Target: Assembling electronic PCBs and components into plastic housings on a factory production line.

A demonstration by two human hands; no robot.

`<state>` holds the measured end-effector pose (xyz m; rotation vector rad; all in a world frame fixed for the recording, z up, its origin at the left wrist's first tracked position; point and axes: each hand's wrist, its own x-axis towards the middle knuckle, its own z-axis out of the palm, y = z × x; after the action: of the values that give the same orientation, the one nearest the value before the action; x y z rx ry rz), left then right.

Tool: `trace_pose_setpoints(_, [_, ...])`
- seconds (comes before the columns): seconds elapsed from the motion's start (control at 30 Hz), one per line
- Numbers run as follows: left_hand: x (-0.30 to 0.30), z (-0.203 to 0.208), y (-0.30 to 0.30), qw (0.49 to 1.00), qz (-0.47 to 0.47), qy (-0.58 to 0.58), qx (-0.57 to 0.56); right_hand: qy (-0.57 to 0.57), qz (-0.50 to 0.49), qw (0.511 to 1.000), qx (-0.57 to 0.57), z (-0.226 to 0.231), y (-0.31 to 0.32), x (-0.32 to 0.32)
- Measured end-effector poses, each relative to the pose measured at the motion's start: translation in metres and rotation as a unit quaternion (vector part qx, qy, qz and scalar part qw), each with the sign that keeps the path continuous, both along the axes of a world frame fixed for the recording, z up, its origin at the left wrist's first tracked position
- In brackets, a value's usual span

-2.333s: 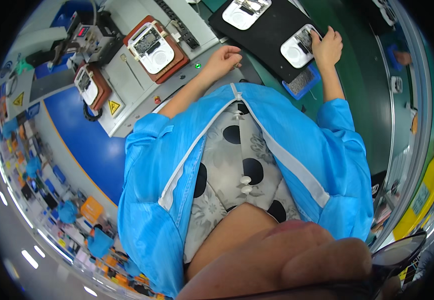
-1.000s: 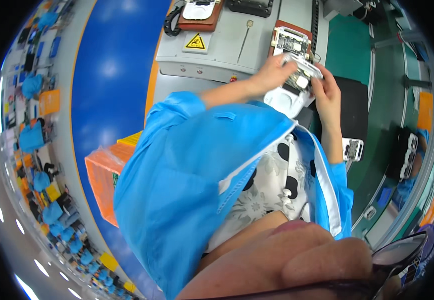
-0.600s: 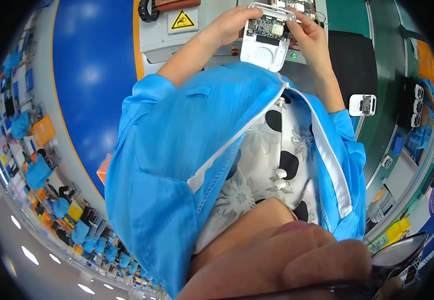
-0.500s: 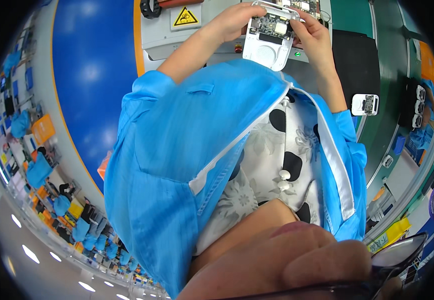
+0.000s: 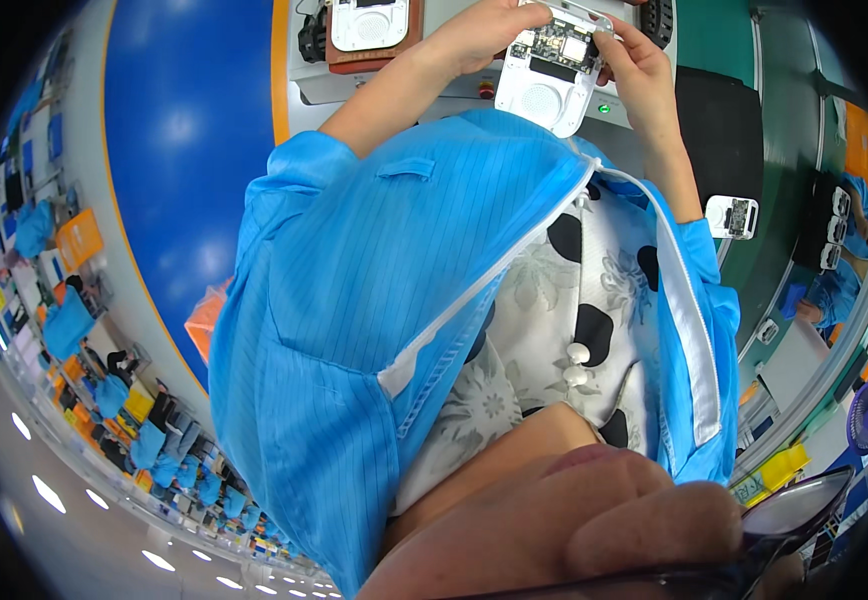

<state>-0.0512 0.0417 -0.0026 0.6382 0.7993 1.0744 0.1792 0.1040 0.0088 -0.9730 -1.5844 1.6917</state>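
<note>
Between my hands, at the top, is a white plastic housing (image 5: 544, 95) with a round speaker grille and a dark circuit board (image 5: 558, 44) fitted in its upper part. My left hand (image 5: 484, 36) grips the upper left edge, its thumb over the rim. On the other side my right hand (image 5: 642, 75) holds the upper right edge, thumb and index finger beside the board. Some of its fingers are hidden behind the housing. Another white housing (image 5: 370, 28) lies on a reddish-brown fixture (image 5: 394, 58) above my left forearm.
A machine bench with a green-lit button (image 5: 604, 108) and a red button (image 5: 486, 90) stands under my hands. To the right are a black mat (image 5: 719, 130) and another white housing with a board (image 5: 732, 217). Several more housings lie farther right, near another person's blue sleeve (image 5: 836, 292).
The reddish-brown fixture with a white housing has come toward me at the upper left, where a yellow warning sign showed before. My hands keep hold of their housing, slightly farther right.
</note>
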Motion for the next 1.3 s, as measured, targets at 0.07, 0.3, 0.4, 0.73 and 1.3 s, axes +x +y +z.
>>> trace_pose_setpoints(0.07, [0.001, -0.001, -0.002, 1.0, -0.005, 0.017, 0.014, -0.042, -0.012, 0.999, 0.023, -0.007, 0.001, 0.002])
trace_pose_setpoints(0.3, [-0.006, -0.004, -0.015, 1.0, -0.005, -0.029, 0.009, -0.156, -0.057, 0.859, 0.484, 0.046, -0.028, -0.024])
trace_pose_setpoints(0.4, [-0.004, -0.007, -0.015, 0.998, -0.027, -0.048, 0.009, -0.168, 0.011, 0.892, 0.42, 0.053, -0.038, -0.024])
trace_pose_setpoints(0.73, [0.002, -0.008, -0.014, 0.996, -0.049, -0.078, -0.01, -0.247, 0.025, 0.86, 0.446, 0.056, -0.05, -0.017])
trace_pose_setpoints(1.3, [0.014, -0.004, -0.011, 0.998, -0.059, -0.03, -0.015, -0.214, -0.003, 0.914, 0.345, 0.048, -0.057, -0.007])
